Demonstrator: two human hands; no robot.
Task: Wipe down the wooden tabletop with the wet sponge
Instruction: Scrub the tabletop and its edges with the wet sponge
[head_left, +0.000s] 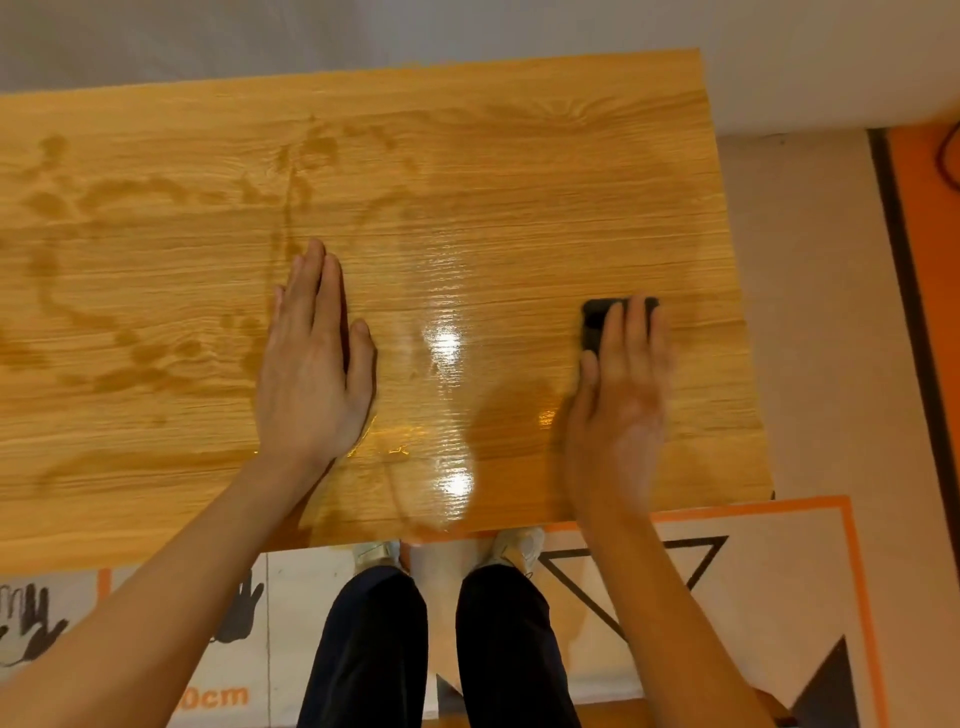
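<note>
Dark trouser legs (374, 649) stood below the tabletop (519, 156). Right hand (618, 410) pressed straight fingers on the black sponge (597, 319), near the right edge. Left hand (311, 364) lay flat mid-tabletop, holding nothing. Wet streaks (130, 343) spread leftward.

The wood-grain tabletop (519, 171) shines glossy and wet-streaked, while the dark sponge (597, 322) looks matt.

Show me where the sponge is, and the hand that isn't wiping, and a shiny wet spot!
sponge (597, 318): head view, on its dark top left of the fingers.
left hand (311, 358): head view, middle of its back, flat on the tabletop.
shiny wet spot (445, 343): head view, on the bright glare between the hands.
</note>
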